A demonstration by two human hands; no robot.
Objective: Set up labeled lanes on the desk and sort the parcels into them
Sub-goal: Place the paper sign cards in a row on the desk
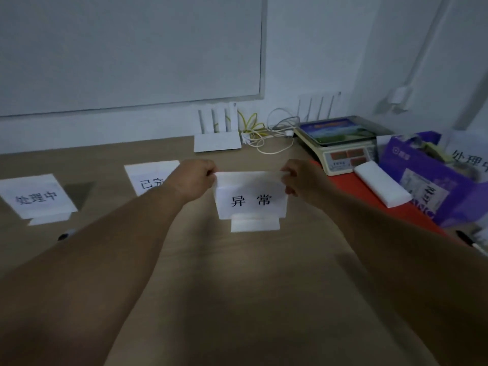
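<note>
The left hand pinches the top left corner of the 异常 sign, and the right hand pinches its top right corner. The fingers of both hands are curled tight on the paper edge. The sign hangs between the two hands and below them, facing the person. Its lower edge meets a white foot that rests on the desk.

Three signs stand on the desk. The 处理中 sign is far left of the 异常 sign, on its own white foot. The third sign stands just left of the 异常 sign, and the left hand partly hides it, so only 已 and part of a second character can be read. A fourth sheet with printed characters shows far right of the 异常 sign, cut off by the frame edge.

Two dark pens lie on the desk: one to the lower left of the 异常 sign and one to its far lower right.

Behind the 异常 sign a white router with four antennas stands at the wall, with a tangle of cables beside it. Behind and to the right of the sign sits a scale. Its pan holds a flat thing with a blue and green picture. More antennas rise behind the scale.

To the right of the 异常 sign a white block lies on a red mat. Past it lies a purple bag, and its contents are too blurred to make out.
</note>
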